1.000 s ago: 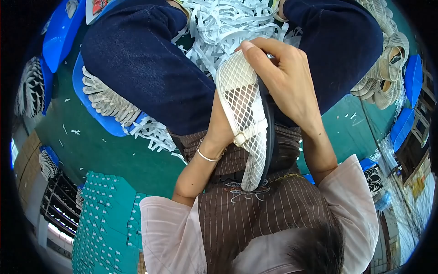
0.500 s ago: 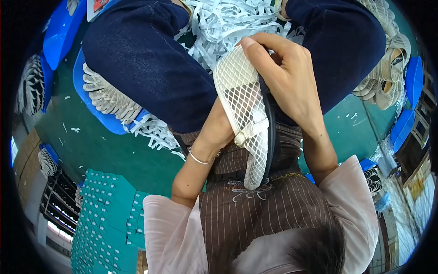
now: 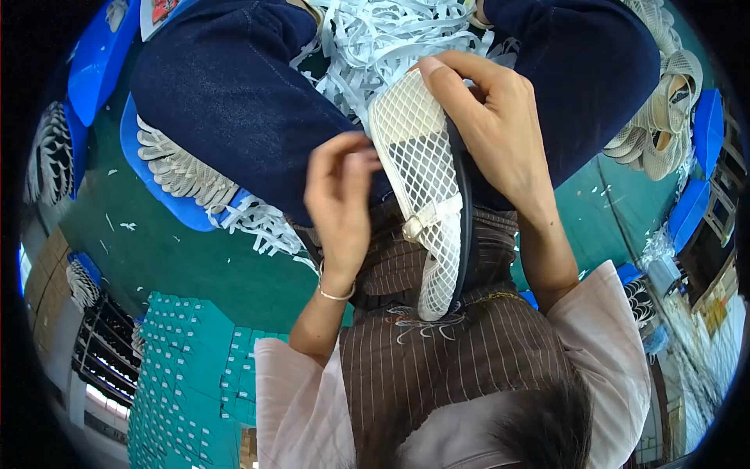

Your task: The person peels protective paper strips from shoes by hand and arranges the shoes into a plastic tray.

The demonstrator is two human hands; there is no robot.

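Observation:
A white mesh shoe point(image 3: 422, 164) with a dark sole and a white buckle strap is held over my lap, toe end up. My right hand point(image 3: 492, 133) grips it from the sole side, with the fingers curled over its upper end. My left hand point(image 3: 340, 191), which has a thin bracelet at the wrist, is raised just left of the shoe. Its fingertips are pinched together at the edge of the mesh, and nothing is visible between them. My legs in dark jeans point(image 3: 234, 102) spread to either side.
A heap of white paper strips point(image 3: 383, 35) lies between my knees. Blue trays point(image 3: 168, 195) hold rows of mesh shoes on the left, and more shoes point(image 3: 664, 117) are stacked on the right. Teal boxes point(image 3: 187, 375) are piled on the green floor point(image 3: 156, 258).
My left hand has come out from under the shoe and risen beside it, fingers pinched. My right hand keeps its grip, and the shoe has shifted slightly upward.

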